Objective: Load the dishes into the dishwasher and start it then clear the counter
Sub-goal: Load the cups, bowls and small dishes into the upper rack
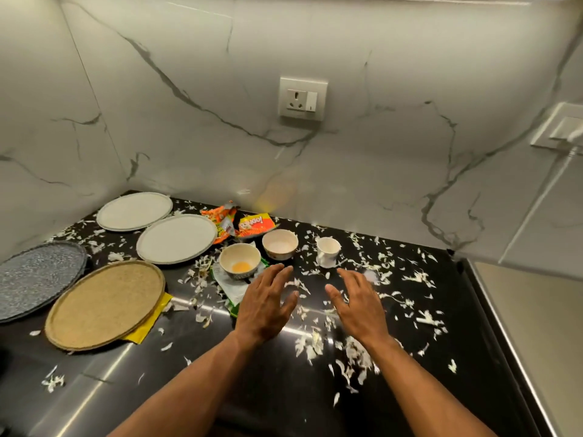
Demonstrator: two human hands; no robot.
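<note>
Just beyond both hands (312, 302): bowls (240, 261), cup (328, 251).

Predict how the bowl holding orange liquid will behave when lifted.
The bowl looks ceramic, so probably rigid and breakable. Its orange liquid could spill if tilted. It sits on a wrapper, which may shift or cling.

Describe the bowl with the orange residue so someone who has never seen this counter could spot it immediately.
On the black counter, look just right of the two white plates, ahead of the left hand. Two small cream bowls sit there side by side; the wanted bowl is the nearer, left one, resting on a green-edged wrapper. Only it has an orange puddle in its bottom; the other bowl looks clean inside.
</note>
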